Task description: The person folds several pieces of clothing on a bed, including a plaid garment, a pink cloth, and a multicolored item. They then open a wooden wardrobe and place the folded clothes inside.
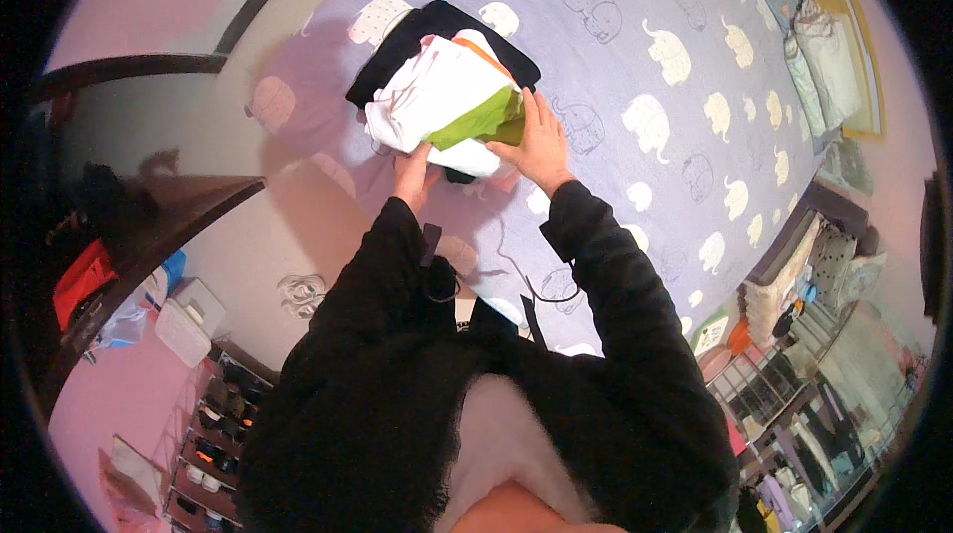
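A white garment with green and orange parts point(439, 79) lies folded over a black cloth item point(447, 16) on the bed. My left hand point(414, 177) is at the near left edge of the white garment, its thumb on top and its fingers partly hidden below. At the right side, my right hand point(537, 144) has its fingertips by the green part point(476, 118) and its thumb on the white cloth near the lower edge. Whether either hand grips the cloth cannot be told. A small dark piece shows under the near edge.
The bed's purple sheet with elephant prints point(610, 86) spreads to the right. A shoe rack point(212, 451) stands at lower left, with a pair of light shoes point(301, 295) on the floor. Wire shelves point(759, 384) with mixed items stand at lower right.
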The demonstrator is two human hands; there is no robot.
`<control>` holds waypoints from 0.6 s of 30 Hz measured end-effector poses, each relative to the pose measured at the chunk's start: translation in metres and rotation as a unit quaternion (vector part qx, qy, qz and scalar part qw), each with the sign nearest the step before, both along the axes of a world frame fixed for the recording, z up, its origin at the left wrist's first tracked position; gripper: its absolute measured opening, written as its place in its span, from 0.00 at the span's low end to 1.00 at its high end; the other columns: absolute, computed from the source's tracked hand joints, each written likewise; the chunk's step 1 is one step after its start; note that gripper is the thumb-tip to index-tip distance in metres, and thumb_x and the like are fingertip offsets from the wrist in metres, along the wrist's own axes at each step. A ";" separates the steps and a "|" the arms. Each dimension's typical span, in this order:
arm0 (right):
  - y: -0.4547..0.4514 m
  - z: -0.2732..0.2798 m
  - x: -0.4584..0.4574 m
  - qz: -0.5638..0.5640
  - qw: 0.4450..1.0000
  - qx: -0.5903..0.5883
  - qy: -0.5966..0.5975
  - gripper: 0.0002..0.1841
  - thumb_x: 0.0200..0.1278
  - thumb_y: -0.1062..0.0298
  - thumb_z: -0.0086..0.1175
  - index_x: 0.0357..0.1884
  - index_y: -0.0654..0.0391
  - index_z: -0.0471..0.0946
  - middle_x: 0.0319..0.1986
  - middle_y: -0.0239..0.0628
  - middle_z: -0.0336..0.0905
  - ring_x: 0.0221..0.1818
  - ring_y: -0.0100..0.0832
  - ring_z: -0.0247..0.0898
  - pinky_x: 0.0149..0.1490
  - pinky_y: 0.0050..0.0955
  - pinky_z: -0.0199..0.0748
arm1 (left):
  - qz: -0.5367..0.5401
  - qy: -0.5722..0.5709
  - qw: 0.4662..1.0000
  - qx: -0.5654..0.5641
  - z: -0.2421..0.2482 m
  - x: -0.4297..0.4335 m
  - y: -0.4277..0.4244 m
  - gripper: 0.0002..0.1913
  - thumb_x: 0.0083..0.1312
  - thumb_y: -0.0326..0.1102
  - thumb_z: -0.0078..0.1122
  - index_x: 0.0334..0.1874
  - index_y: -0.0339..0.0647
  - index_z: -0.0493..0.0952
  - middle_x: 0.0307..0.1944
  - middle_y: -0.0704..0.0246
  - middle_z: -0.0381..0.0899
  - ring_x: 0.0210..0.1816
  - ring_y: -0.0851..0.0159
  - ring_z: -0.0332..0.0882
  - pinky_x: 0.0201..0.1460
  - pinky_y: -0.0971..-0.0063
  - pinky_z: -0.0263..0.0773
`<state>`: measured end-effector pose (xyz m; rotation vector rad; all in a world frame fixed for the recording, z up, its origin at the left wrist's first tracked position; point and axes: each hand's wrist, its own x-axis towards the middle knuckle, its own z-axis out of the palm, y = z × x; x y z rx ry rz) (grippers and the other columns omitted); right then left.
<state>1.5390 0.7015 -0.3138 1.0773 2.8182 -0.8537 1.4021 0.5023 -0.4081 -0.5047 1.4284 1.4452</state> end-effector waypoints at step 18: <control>0.120 -0.165 -0.105 0.056 0.981 -0.144 -0.117 0.70 0.34 0.38 0.74 0.76 0.57 0.43 0.71 0.55 0.54 0.72 0.52 0.54 0.71 0.44 0.57 | 0.020 0.251 0.968 0.025 -0.124 0.005 0.025 0.35 0.58 0.30 0.64 0.70 0.42 0.64 0.65 0.62 0.68 0.66 0.59 0.64 0.67 0.68 0.62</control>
